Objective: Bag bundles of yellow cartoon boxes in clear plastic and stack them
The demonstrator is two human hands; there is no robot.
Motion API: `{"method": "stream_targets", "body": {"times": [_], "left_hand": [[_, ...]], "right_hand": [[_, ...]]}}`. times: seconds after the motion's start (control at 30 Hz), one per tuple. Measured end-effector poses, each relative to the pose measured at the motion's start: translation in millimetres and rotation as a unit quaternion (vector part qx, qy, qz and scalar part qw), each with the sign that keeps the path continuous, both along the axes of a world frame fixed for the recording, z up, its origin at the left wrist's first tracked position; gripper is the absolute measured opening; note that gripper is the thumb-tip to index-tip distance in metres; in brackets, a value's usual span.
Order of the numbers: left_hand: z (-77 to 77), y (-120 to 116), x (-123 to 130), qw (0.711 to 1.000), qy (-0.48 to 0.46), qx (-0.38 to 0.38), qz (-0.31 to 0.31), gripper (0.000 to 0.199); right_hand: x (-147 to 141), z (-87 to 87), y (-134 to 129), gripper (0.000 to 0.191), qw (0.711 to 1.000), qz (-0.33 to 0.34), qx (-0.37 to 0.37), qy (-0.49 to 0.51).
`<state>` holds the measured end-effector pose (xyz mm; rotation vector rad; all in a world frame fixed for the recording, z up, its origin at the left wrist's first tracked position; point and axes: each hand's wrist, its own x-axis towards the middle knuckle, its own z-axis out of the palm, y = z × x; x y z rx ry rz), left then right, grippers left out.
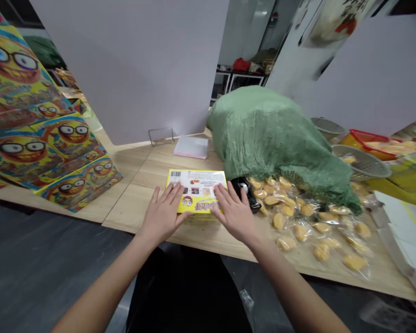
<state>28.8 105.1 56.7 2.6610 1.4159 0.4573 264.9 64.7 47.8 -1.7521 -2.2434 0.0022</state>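
A yellow and white printed cardboard box [199,187] lies flat near the table's front edge, its barcode at the far left corner. My left hand [164,210] rests with spread fingers on the left part of its top. On the right part lies my right hand [236,215], fingers also stretched out and apart. Both palms face down and hold nothing. Just right of the box is a black object [248,192], perhaps a tape dispenser, partly hidden by my right hand. Beyond the box lies a stack of pale sheets [191,147].
A green woven sack [263,134] spills several plastic-wrapped yellow pieces [301,232] over the table's right side. Stacked cartoon-faced boxes [51,152] stand at left. A wire stand [161,136] is behind. Grey baskets [362,162] and an open white carton [402,240] are at right.
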Motion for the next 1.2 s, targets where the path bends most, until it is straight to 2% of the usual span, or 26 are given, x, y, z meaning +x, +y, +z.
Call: {"method": "stream_targets", "body": {"times": [0.1,0.17,0.23,0.33,0.4,0.47,0.53,0.6,0.63,0.67,0.7,0.77,0.83,0.9,0.93,1.0,1.03,1.1,1.13,1.17,1.2], "left_hand": [[-10.1,-1.1,-5.7,0.998,-0.037,-0.022,0.055,0.075],[-7.5,-0.1,-4.4,0.989,-0.086,-0.011,0.116,0.076],[-1.5,2.1,0.1,0.985,-0.112,0.006,0.129,0.074],[-3.7,5.3,-2.9,0.99,-0.118,-0.028,0.076,0.068],[-21.0,3.3,-18.0,0.978,-0.179,-0.067,0.08,0.061],[-49.0,-3.3,-37.7,0.949,-0.281,-0.09,0.106,0.062],[-77.3,-12.4,-50.3,0.923,-0.346,-0.118,0.119,0.072],[-91.7,-20.7,-49.1,0.918,-0.352,-0.15,0.107,0.084],[-90.2,-23.8,-44.1,0.919,-0.347,-0.157,0.102,0.084],[-82.2,-25.9,-37.7,0.922,-0.342,-0.155,0.101,0.079],[-68.5,-27.0,-31.3,0.925,-0.335,-0.146,0.105,0.072],[-30.3,-26.5,-22.1,0.935,-0.309,-0.126,0.123,0.059],[6.4,-22.8,-21.2,0.945,-0.269,-0.117,0.144,0.05],[25.3,-16.2,-28.0,0.946,-0.242,-0.145,0.163,0.048],[26.2,-11.9,-33.5,0.938,-0.243,-0.184,0.165,0.05],[14.7,-2.0,-46.6,0.9,-0.29,-0.288,0.153,0.056],[5.9,3.3,-52.9,0.873,-0.33,-0.325,0.154,0.059],[-8.5,13.5,-60.6,0.832,-0.411,-0.321,0.187,0.064],[-11.4,17.7,-60.3,0.833,-0.429,-0.284,0.203,0.065],[-10.8,21.1,-56.5,0.851,-0.421,-0.237,0.206,0.065],[-7.2,23.4,-49.3,0.883,-0.386,-0.19,0.19,0.066]], "right_hand": [[22.4,-8.2,-8.7,0.069,0.995,-0.093,-0.024,0.016],[27.3,-5.1,-9.9,0.074,0.991,-0.123,0.0,0.045],[20.7,3.0,-4.7,0.074,0.995,-0.075,0.021,0.058],[9.8,6.3,6.8,0.066,0.996,0.002,-0.021,0.082],[13.3,-7.5,7.8,0.063,0.988,-0.019,-0.045,0.149],[21.9,-34.2,2.4,0.067,0.963,-0.058,-0.045,0.261],[25.8,-63.9,-5.1,0.074,0.927,-0.065,-0.059,0.365],[20.6,-81.9,-11.0,0.074,0.898,-0.055,-0.077,0.43],[15.8,-82.8,-12.5,0.071,0.891,-0.064,-0.079,0.443],[11.1,-77.8,-13.0,0.066,0.89,-0.084,-0.077,0.441],[7.3,-67.6,-12.3,0.061,0.896,-0.111,-0.072,0.424],[4.9,-37.7,-7.9,0.05,0.919,-0.152,-0.058,0.36],[8.9,-8.7,-1.2,0.044,0.936,-0.166,-0.063,0.304],[16.2,6.5,5.9,0.05,0.938,-0.151,-0.114,0.291],[20.3,7.8,9.3,0.054,0.93,-0.132,-0.157,0.304],[27.7,2.5,15.5,0.06,0.906,-0.083,-0.233,0.344],[30.0,-1.3,18.4,0.06,0.902,-0.07,-0.234,0.357],[28.5,-4.1,23.8,0.058,0.923,-0.088,-0.144,0.345],[23.6,-1.9,26.3,0.057,0.941,-0.102,-0.075,0.313],[15.9,2.7,28.8,0.058,0.958,-0.103,-0.013,0.268],[6.0,8.8,31.1,0.06,0.973,-0.082,0.024,0.216]]}}
